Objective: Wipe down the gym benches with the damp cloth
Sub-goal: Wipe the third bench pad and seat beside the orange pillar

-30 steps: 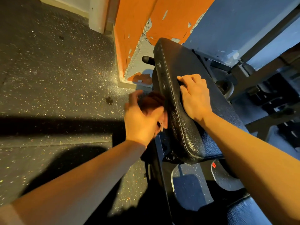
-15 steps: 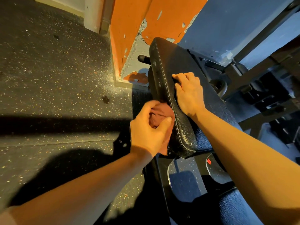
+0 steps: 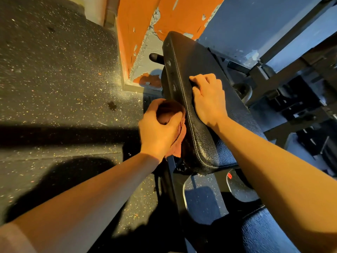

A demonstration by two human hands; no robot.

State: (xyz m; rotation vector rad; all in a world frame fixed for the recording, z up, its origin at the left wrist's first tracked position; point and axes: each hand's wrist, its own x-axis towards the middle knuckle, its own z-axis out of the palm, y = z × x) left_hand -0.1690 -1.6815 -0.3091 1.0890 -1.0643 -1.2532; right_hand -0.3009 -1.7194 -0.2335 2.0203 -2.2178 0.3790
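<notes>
A black padded gym bench back pad (image 3: pixel 184 57) slopes away from me at the centre of the head view. My left hand (image 3: pixel 157 130) grips a bunched reddish-brown cloth (image 3: pixel 177 128) and holds it against the pad's left side edge. My right hand (image 3: pixel 207 99) lies on top of the pad with its fingers curled over the stitched left edge. The bench's seat pad (image 3: pixel 264 232) shows at the bottom right.
A peeling orange pillar (image 3: pixel 138 33) stands just behind the bench. Speckled black rubber floor (image 3: pixel 54 79) spreads to the left. Black machine frames and bars (image 3: pixel 295 92) crowd the right side. The bench's metal frame (image 3: pixel 171 179) runs under the pad.
My left hand closed round the cloth and brought it against the pad's left side, then slid slightly down along it. My right hand stayed on the pad.
</notes>
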